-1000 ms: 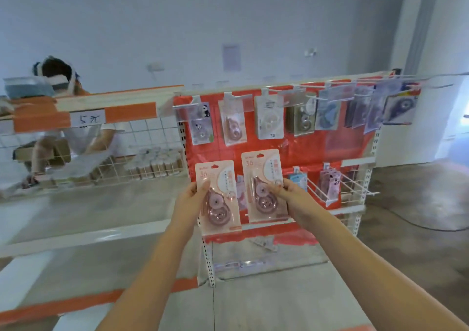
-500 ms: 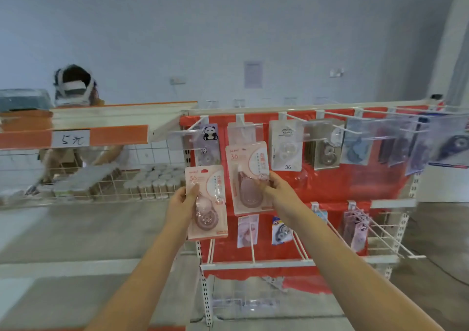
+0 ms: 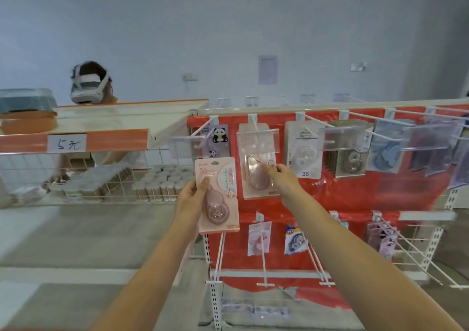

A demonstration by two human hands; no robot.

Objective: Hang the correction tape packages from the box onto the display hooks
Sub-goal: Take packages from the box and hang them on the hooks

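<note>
My left hand (image 3: pixel 191 198) grips a pink correction tape package (image 3: pixel 218 196) by its left edge, held upright in front of the red display rack (image 3: pixel 355 193). My right hand (image 3: pixel 283 178) pinches a second pink package (image 3: pixel 256 176) at its right edge. This one sits up on the second top hook (image 3: pixel 256 127), behind that hook's clear label holder. Whether it hangs on the hook by itself is hard to tell. The box is out of view.
Other packages hang on the top hooks: a panda one (image 3: pixel 219 137), a white one (image 3: pixel 304 153), grey (image 3: pixel 351 158) and blue ones (image 3: pixel 385 150). Long lower hooks (image 3: pixel 264 254) stick out toward me. A wire-basket shelf (image 3: pixel 101 178) stands left, with another person (image 3: pixel 88 84) behind it.
Both hands rose toward the top row. The right hand moved its package up and onto the second hook, behind the label holder. The left package stayed lower.
</note>
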